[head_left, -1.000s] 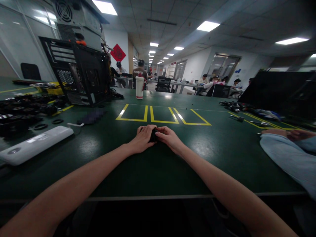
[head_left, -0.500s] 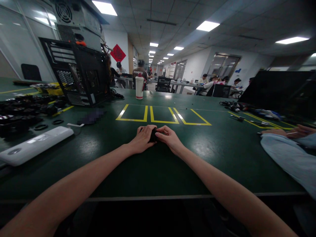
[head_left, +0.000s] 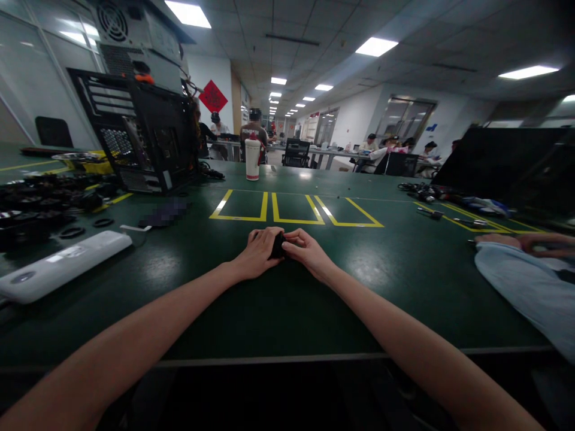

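Between my two hands, low over the green table (head_left: 287, 311), is a small black object (head_left: 278, 246); most of it is covered by fingers, so its kind does not show. My left hand (head_left: 258, 251) is wrapped around it from the left, thumb below and fingers over the top. From the right, the bent fingers of my right hand (head_left: 306, 250) pinch at the object's right side. Just beyond both hands, yellow tape outlines (head_left: 299, 224) mark the tabletop.
A white power strip (head_left: 67, 263) lies at left, near black parts (head_left: 27, 203) and an open black computer case (head_left: 148, 137). A white cup (head_left: 253, 158) stands behind the tape. At right are a co-worker's sleeved arm (head_left: 516, 275), metal tools (head_left: 469, 222) and a dark monitor (head_left: 503, 167).
My hands keep their hold on the black object with barely any movement. The co-worker's hand at right has shifted slightly. The view has moved a little.
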A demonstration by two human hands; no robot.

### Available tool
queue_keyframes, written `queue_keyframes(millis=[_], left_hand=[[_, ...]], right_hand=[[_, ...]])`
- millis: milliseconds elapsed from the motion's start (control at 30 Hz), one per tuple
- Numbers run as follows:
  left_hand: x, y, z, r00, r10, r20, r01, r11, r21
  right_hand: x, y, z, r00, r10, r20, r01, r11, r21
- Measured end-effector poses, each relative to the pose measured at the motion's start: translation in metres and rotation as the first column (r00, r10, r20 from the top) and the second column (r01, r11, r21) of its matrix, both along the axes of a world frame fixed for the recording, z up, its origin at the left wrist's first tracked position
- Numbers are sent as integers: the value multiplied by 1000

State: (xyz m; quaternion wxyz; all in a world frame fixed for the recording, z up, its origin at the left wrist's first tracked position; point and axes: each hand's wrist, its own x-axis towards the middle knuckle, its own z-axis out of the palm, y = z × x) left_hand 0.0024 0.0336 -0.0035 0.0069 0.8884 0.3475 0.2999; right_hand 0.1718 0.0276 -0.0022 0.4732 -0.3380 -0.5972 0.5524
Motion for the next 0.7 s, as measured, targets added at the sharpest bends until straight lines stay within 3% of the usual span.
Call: queue_keyframes(millis=[167,400,700], left_hand=[[0,-2,2,1000,-7,1,7,1000,-7],[-2,-2,2,1000,-7,-4,7,1000,-19],[-1,-2,2,1000,-1,-3,1,1000,-1]], right_hand=[[-4,5,-1,998,-60,25,61,998,-34],[0,-2,-1,999,32,-9,-32,999,27],[-3,5,-2,997,-63,43,62,998,4]])
